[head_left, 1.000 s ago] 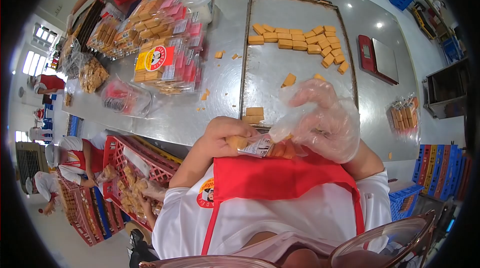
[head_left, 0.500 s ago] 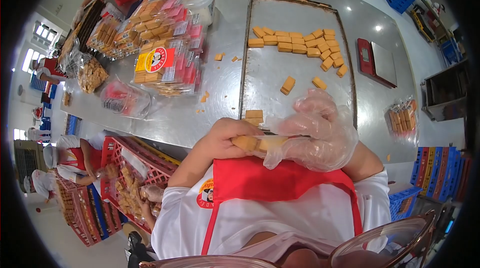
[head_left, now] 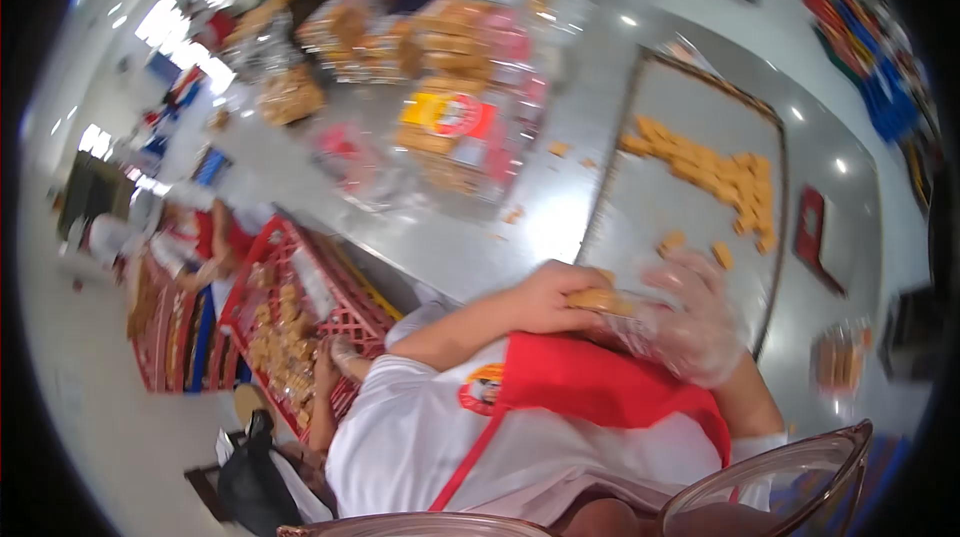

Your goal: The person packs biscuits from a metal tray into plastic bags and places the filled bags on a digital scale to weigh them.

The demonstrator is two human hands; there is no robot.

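Bare-skinned, my left hand (head_left: pixel 553 299) grips a clear plastic bag with tan rectangular biscuits (head_left: pixel 598 301) inside, just above my red apron (head_left: pixel 600 367). My right hand (head_left: pixel 698 322), in a loose clear plastic glove, is closed at the bag's right end; motion blur softens its fingers. Beyond my hands lies a metal tray (head_left: pixel 640 212). A cluster of loose biscuits (head_left: pixel 715 172) covers part of it, and a couple of single biscuits (head_left: pixel 723 255) lie nearer my right hand.
Packed biscuit bags (head_left: pixel 455 117) are heaped left of the tray. A red scale (head_left: pixel 812 237) and one packed bag (head_left: pixel 840 359) are on the right. Crumbs (head_left: pixel 515 215) dot the steel table (head_left: pixel 450 247). A red crate (head_left: pixel 340 297) with biscuits stands lower left; other people work nearby.
My view has swung leftward, so the table, tray and crate appear shifted right and tilted. Both hands stay together at the biscuit bag.
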